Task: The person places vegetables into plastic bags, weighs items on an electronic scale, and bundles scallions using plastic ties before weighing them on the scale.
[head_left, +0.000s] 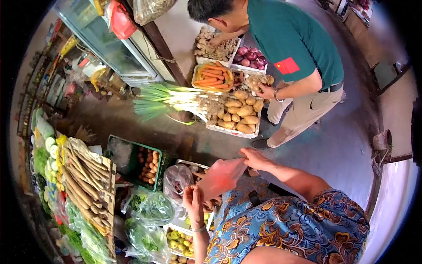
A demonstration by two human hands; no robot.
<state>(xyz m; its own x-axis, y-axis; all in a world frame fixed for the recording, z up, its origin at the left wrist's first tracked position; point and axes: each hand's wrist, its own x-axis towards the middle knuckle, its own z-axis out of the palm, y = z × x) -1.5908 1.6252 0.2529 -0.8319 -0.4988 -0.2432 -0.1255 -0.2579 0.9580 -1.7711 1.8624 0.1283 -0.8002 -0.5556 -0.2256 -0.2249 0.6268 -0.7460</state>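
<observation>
Your right hand (256,159) pinches one end of a thin, translucent pinkish-red plastic bag (223,177), which stretches between your two hands. Your left hand (193,200) has its fingers curled at the bag's other end, seemingly gripping it, though the fingertips are hard to make out. Near that hand lies a clear, crumpled plastic bag (177,178); beyond, a person in a dark green shirt (299,44) leans over boxed vegetables (237,114).
</observation>
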